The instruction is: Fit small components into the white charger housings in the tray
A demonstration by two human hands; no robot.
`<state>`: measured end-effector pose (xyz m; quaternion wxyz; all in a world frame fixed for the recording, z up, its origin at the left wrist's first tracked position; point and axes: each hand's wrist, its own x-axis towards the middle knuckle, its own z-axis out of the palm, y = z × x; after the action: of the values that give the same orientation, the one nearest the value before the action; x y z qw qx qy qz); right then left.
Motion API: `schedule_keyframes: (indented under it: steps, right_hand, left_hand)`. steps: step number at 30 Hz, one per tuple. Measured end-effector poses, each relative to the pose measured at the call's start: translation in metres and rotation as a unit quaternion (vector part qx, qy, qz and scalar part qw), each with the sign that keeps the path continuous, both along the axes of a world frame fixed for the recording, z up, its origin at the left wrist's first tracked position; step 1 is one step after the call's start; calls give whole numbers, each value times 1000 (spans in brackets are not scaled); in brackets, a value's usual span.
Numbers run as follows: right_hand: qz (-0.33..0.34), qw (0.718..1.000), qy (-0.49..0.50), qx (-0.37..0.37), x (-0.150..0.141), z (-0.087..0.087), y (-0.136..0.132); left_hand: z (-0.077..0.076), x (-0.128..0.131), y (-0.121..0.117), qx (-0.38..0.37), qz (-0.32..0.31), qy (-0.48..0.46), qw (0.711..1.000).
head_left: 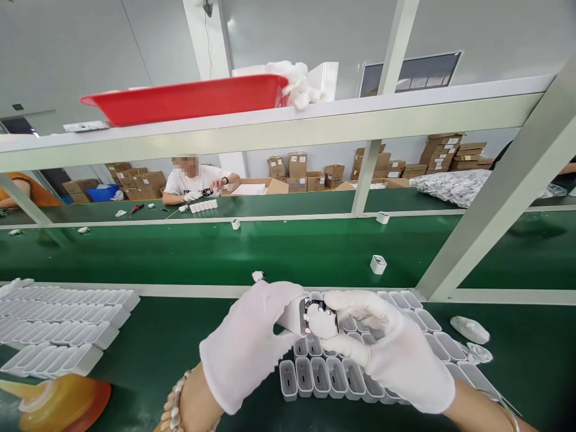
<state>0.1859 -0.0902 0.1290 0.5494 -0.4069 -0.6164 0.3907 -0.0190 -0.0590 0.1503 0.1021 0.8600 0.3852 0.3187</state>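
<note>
Both of my hands wear white gloves and meet above rows of small white plastic cups. My left hand (256,339) is closed on a white plastic housing (293,316), held sideways with its end toward the right. The fingers of my right hand (387,345) pinch a round white part with dark electronic pieces (323,319) against the housing's end. Whether this part sits inside the housing or only touches it, I cannot tell. Below the hands stand the open white cups (320,377), several with a dark slot in the bottom.
More white cups (76,324) stand in rows at left, behind an amber bottle (67,402). White bundles (470,330) lie at right. A green belt (315,249) carries a white housing (378,264). A shelf (270,132) with a red tray (193,99) crosses above. A co-worker (198,180) sits opposite.
</note>
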Motion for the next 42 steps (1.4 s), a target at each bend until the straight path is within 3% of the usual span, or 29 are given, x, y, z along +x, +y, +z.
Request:
schedule_keyframes:
  steps: [12, 22, 31, 34, 38, 42]
  right_hand:
    - [7, 999, -51, -11, 4, 0, -1]
    - [-91, 984, -151, -18, 6, -8, -9]
    - [-30, 980, -193, -34, 5, -7, -6]
    - [-20, 972, -231, 30, 1, -7, -3]
    - [-45, 933, -339, 108, -5, -3, -1]
    - [-20, 933, -357, 48, -12, 0, -3]
  left_hand:
    - [6, 2, -6, 4, 21, 11, 1000]
    - [11, 6, -8, -11, 35, 28, 999]
    - [11, 7, -8, -17, 6, 7, 1000]
    - [7, 9, -10, -26, 15, -15, 999]
    - [1, 10, -12, -27, 51, -40, 998]
    - [-6, 14, -11, -20, 83, -76, 993]
